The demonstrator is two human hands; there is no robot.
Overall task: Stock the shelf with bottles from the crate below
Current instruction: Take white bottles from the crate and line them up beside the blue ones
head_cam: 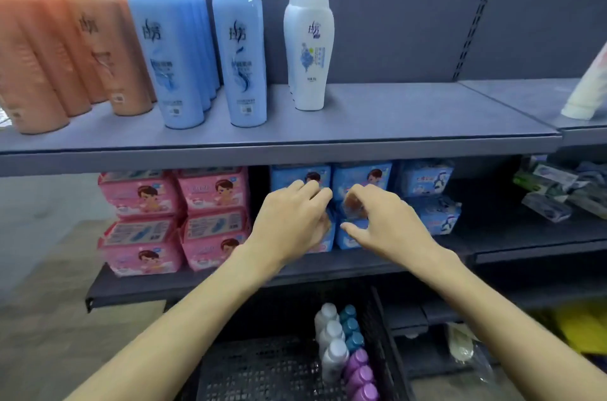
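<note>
From the head camera, both arms reached forward and slightly upward, bare forearms converging toward the middle of the view. The left hand (pixel 290 220) hung palm down with its fingers loosely curled, knuckles up, holding nothing that could be seen. The right hand (pixel 382 220) sat just beside it, nearly touching, thumb stretched out toward the left and fingers bent at the tips; whether it pinched anything could not be told. Both hands hovered in front of the blue packs (pixel 361 177) on the lower shelf (pixel 138 289), with pink packs (pixel 177 220) stacked to the left.

The black crate (pixel 262 367) stood on the floor below, holding white, teal and purple capped bottles (pixel 345 348) in rows along its right side. On the upper shelf (pixel 394 124) stood orange bottles (pixel 59 52), blue bottles (pixel 203 49) and one white bottle (pixel 308 49), all upright.
</note>
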